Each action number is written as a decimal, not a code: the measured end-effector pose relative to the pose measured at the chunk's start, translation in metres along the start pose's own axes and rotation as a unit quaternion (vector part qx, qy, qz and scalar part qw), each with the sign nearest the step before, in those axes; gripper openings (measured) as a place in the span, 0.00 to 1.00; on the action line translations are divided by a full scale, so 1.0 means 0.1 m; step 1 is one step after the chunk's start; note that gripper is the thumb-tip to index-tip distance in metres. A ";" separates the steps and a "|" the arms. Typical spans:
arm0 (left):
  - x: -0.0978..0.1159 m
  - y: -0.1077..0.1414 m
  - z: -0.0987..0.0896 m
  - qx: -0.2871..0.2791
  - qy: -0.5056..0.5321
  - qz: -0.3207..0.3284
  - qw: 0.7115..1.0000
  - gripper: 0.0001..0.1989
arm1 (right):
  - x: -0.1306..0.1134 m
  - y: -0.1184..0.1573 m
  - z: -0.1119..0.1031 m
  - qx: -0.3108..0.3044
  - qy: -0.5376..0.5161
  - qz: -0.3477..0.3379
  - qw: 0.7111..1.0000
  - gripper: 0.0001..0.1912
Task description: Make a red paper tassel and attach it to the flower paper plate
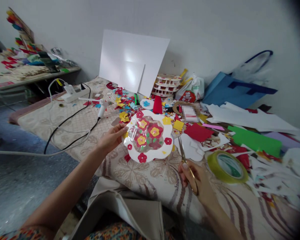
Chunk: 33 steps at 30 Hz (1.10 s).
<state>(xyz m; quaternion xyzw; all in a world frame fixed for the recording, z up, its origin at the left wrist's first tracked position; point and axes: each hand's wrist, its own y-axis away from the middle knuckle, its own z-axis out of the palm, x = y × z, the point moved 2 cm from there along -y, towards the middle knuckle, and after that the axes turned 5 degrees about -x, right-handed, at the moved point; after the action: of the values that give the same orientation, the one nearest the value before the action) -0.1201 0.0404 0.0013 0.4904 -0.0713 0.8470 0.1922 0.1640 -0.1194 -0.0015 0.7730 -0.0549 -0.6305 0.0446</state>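
Note:
My left hand pinches the left edge of a white scalloped disc, which is tilted up above the patterned cloth. Red and yellow flowers with green leaves show in its clear round middle, and small red and yellow flowers dot its white rim. To the right of the disc, my right hand is closed around gold-handled scissors, their blades pointing up and away from me. The blades look closed. A white paper piece lies just beyond them.
A roll of yellow tape lies right of my right hand. Green paper and white scraps cover the right side. A white glue gun with a cable is at left. Behind stand a white board and a blue bag.

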 end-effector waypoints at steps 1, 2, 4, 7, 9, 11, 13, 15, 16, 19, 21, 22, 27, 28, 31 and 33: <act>0.00 0.00 0.00 0.001 -0.001 0.001 1.000 0.16 | -0.02 -0.02 -0.02 0.017 -0.001 -0.012 1.000 0.25; 0.01 0.01 0.00 0.002 -0.003 0.001 1.000 0.16 | -0.04 -0.04 -0.05 0.034 -0.004 -0.023 0.999 0.25; 0.02 0.01 0.00 0.004 -0.007 0.000 1.000 0.15 | -0.06 -0.10 -0.10 0.060 -0.019 -0.038 0.997 0.24; 0.03 0.02 -0.01 0.005 -0.008 -0.003 1.000 0.14 | -0.07 -0.20 -0.15 0.072 -0.043 -0.046 0.995 0.22; 0.03 0.02 -0.01 0.005 -0.007 -0.006 1.000 0.14 | -0.08 -0.26 -0.16 0.070 -0.052 -0.048 0.995 0.21; 0.04 0.01 -0.02 0.004 -0.007 -0.009 1.000 0.14 | -0.13 -0.30 -0.17 0.067 -0.050 -0.052 0.995 0.20; 0.04 0.00 -0.02 0.002 -0.007 -0.009 1.000 0.15 | -0.19 -0.34 -0.18 0.071 -0.039 -0.057 0.995 0.19; 0.04 0.00 -0.01 -0.001 -0.009 -0.008 1.000 0.15 | -0.24 -0.40 -0.20 0.075 -0.032 -0.067 0.994 0.19; 0.04 0.00 -0.01 -0.001 -0.012 -0.008 1.000 0.15 | -0.26 -0.42 -0.21 0.077 -0.031 -0.071 0.994 0.19; 0.03 0.00 -0.01 -0.004 -0.026 -0.011 1.000 0.16 | -0.28 -0.52 -0.22 0.065 -0.019 -0.068 0.995 0.21; 0.02 0.02 0.01 -0.006 -0.039 -0.009 0.999 0.16 | -0.25 -0.58 -0.20 0.049 -0.010 -0.056 0.997 0.22; 0.02 0.03 0.03 -0.007 -0.047 -0.006 0.999 0.16 | -0.23 -0.60 -0.18 0.042 -0.009 -0.050 0.998 0.23; 0.03 0.11 0.12 0.000 -0.068 0.006 0.998 0.18 | -0.21 -0.60 -0.07 0.025 -0.038 -0.035 0.998 0.20; 0.04 0.12 0.14 0.001 -0.071 0.008 0.997 0.19 | -0.21 -0.59 -0.06 0.025 -0.046 -0.035 0.998 0.20; 0.05 0.14 0.17 -0.002 -0.073 0.009 0.997 0.19 | -0.22 -0.55 -0.06 0.029 -0.068 -0.022 0.997 0.19; 0.04 0.14 0.19 -0.017 -0.065 0.003 0.998 0.20 | -0.20 -0.54 -0.05 0.029 -0.077 -0.018 0.996 0.19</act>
<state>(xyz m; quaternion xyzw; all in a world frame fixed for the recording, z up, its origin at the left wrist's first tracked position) -0.1123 0.0231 0.0157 0.5411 -0.0995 0.8126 0.1924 0.1669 -0.0635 0.0116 0.7241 -0.0628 -0.6868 0.0067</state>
